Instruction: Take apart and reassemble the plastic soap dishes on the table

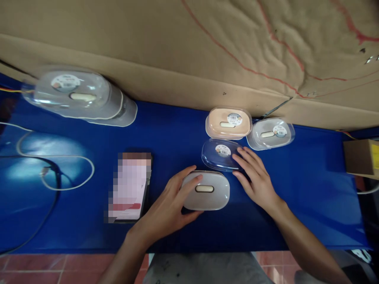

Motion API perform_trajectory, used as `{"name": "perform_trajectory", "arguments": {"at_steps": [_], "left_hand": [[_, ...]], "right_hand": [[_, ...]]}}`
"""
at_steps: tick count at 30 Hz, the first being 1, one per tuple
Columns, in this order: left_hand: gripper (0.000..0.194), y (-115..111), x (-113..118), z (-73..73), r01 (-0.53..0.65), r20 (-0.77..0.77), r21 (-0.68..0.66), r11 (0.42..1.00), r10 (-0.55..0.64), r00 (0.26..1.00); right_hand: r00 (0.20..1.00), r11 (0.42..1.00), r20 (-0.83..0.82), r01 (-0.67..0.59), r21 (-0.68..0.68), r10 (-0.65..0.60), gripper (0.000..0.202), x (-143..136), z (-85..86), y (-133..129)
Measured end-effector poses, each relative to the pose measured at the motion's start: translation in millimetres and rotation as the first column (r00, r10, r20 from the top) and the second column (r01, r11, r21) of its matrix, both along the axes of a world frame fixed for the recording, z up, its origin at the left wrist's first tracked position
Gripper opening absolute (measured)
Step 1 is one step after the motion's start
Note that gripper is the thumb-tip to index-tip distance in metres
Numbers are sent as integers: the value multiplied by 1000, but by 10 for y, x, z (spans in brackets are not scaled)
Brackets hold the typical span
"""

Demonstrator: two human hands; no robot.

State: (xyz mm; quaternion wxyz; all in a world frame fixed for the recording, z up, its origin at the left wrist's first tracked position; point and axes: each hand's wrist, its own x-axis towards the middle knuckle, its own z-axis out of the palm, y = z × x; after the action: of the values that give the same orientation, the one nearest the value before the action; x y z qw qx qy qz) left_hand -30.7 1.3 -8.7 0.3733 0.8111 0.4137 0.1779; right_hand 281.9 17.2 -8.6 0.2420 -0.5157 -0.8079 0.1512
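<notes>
A grey oval box point(216, 197) with a cream bar-shaped handle on top sits on the blue table near its front edge. My left hand point(174, 201) wraps around its left end, thumb along the near side and one finger lying on top. Just behind it is a clear plastic lid point(210, 156) bearing a round white label. My right hand point(256, 179) grips that lid at its right end, fingers over the edge and thumb at the near side. The lid's underside is hidden.
Behind stand a peach box point(213, 122) and another grey box point(260, 136), both under clear covers. Stacked covered boxes point(97, 92) are at back left. A phone point(130, 185) and looping cables point(93, 169) lie left. Cardboard point(148, 43) walls the back; a carton point(359, 157) stands right.
</notes>
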Motion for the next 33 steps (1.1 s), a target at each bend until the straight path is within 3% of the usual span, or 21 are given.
{"name": "perform_trajectory", "arguments": {"at_steps": [4, 7, 12, 16, 20, 26, 33], "left_hand": [[98, 3, 54, -51, -77, 65, 3, 997, 76, 995], [106, 12, 124, -64, -189, 107, -39, 981, 192, 976], [110, 29, 190, -90, -268, 132, -62, 961, 274, 953], [114, 20, 159, -105, -227, 135, -29, 973, 229, 964], [109, 46, 125, -16, -169, 23, -13, 986, 169, 985], [102, 203, 152, 158, -73, -158, 88, 993, 86, 984], [97, 365, 217, 196, 90, -269, 280, 956, -11, 963]], "right_hand": [[992, 997, -127, -16, -76, 6, 57, -31, 133, -137], [985, 994, -156, -88, -57, 78, 56, -100, 193, -251], [976, 974, -12, -214, 76, 216, 45, -256, 196, -343], [970, 959, 75, -239, 149, 230, 32, -343, 208, -320], [966, 948, 80, -256, 188, 245, 30, -334, 209, -298], [956, 953, 37, -292, 78, 290, 34, -241, 165, -274], [959, 954, 73, -282, 99, 275, 41, -179, 134, -240]]}}
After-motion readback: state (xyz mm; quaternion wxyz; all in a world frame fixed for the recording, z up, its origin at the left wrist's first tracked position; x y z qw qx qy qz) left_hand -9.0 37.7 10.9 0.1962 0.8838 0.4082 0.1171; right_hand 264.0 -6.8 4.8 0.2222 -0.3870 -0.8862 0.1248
